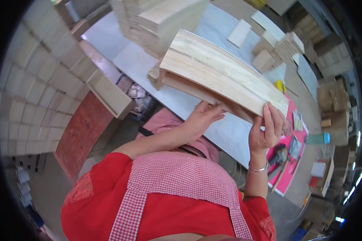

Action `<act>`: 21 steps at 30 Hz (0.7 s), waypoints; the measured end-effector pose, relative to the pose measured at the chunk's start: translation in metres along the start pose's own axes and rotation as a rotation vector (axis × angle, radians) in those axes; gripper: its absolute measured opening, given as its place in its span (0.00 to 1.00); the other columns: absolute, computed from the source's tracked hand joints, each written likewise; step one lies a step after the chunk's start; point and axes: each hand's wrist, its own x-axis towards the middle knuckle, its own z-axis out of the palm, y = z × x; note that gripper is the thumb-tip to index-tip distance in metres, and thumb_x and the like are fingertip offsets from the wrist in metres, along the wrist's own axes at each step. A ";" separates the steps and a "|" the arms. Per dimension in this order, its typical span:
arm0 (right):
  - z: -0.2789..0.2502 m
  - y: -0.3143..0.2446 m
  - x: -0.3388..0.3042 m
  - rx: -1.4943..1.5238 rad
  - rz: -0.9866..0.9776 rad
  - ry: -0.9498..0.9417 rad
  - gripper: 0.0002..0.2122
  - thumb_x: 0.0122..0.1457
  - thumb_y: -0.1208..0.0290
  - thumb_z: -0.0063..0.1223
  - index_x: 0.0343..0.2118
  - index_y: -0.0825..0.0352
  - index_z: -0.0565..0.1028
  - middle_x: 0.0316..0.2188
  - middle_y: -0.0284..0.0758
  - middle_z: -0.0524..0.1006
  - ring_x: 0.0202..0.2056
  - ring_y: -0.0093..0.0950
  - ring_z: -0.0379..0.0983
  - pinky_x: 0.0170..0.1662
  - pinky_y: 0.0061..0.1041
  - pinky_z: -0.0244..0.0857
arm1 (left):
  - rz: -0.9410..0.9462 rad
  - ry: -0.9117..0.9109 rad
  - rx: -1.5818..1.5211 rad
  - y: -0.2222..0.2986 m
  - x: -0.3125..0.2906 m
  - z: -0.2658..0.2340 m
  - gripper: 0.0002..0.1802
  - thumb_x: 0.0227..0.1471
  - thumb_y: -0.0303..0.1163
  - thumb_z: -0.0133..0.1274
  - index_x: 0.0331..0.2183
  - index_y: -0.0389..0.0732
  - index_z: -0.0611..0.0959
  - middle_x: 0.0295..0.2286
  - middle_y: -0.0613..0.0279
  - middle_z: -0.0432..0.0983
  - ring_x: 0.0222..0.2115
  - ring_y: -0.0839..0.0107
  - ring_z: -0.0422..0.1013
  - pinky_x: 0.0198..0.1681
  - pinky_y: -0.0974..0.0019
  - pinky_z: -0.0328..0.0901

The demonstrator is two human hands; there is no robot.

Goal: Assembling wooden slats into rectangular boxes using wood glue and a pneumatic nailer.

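A long, shallow wooden box (217, 66) of pale boards is tilted above the table in front of me, its narrow open side towards me. My right hand (268, 126), with a silver bangle at the wrist, grips its near right corner, fingers on the top board and thumb at the edge. At the middle of the open side, my left hand (201, 122) has its fingers bent against the lower edge of the box. Some of those fingertips are hidden by the wood. The inside of the box is mostly in shadow.
Tall stacks of wooden pieces (165, 24) stand at the table's far left. Stacked boxes (40, 88) line the left side, beside a reddish board (84, 132). Small wooden blocks (269, 52) lie far right. Tools (279, 154) rest on a pink sheet (287, 176), near a greenish bottle (317, 138).
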 end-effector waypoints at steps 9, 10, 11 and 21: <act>0.044 -0.123 0.036 0.424 -0.052 0.070 0.17 0.47 0.84 0.63 0.43 0.69 0.81 0.45 0.39 0.79 0.45 0.37 0.73 0.49 0.32 0.65 | 0.766 0.579 0.479 0.067 -0.076 -0.056 0.20 0.65 0.33 0.49 0.55 0.36 0.70 0.44 0.60 0.76 0.47 0.68 0.73 0.48 0.64 0.70; 0.046 -0.142 0.043 0.530 -0.092 0.005 0.17 0.48 0.84 0.63 0.43 0.69 0.81 0.45 0.39 0.78 0.45 0.37 0.73 0.49 0.33 0.65 | 0.808 0.606 0.502 0.085 -0.089 -0.066 0.20 0.65 0.33 0.49 0.55 0.36 0.70 0.44 0.60 0.76 0.47 0.68 0.73 0.48 0.64 0.70; 0.046 -0.159 0.047 0.639 -0.132 -0.065 0.17 0.48 0.83 0.63 0.43 0.69 0.81 0.45 0.40 0.78 0.44 0.38 0.73 0.49 0.33 0.65 | 0.744 0.836 0.432 0.103 -0.113 -0.077 0.18 0.63 0.31 0.51 0.51 0.32 0.73 0.42 0.56 0.77 0.45 0.68 0.73 0.47 0.63 0.70; 0.069 -0.159 0.017 0.851 -0.081 -0.399 0.12 0.50 0.82 0.62 0.40 0.71 0.80 0.43 0.42 0.78 0.43 0.41 0.74 0.49 0.35 0.67 | 0.501 1.527 1.024 0.191 -0.287 -0.230 0.21 0.56 0.37 0.50 0.44 0.30 0.80 0.38 0.39 0.80 0.43 0.48 0.77 0.47 0.53 0.68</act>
